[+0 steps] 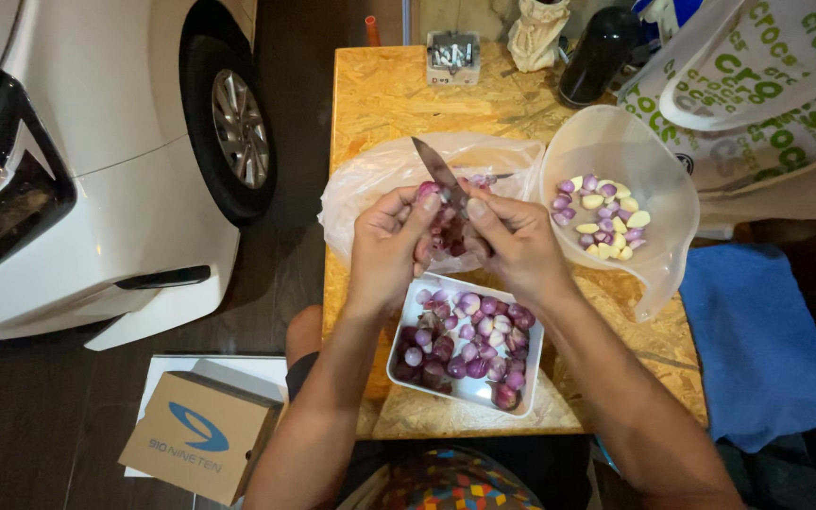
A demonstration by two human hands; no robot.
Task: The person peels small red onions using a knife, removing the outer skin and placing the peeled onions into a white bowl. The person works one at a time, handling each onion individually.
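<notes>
- Two hands over the chipboard table (380, 94): the left hand (384, 250) and the right hand (517, 247).
- One knife (439, 175), blade pointing up and away.
- One shallot (430, 192) pinched at the fingertips.
- One white rectangular tray (531, 373) at the table's near edge, piled with shallots — too many to count, a couple dozen or more.
- One translucent plastic bowl (616, 142) toward the right edge, peeled pieces inside: roughly twenty, purple and pale yellow mixed.
- One clear plastic bag (370, 184) mid-table.
- One small box of metal bits (452, 57) at the far edge.
- One black jug (597, 57), far right corner.
- One white car (77, 161), one wheel (238, 127) showing.
- One cardboard box (200, 436) on the floor.
- One blue cloth (757, 340) to the right.
</notes>
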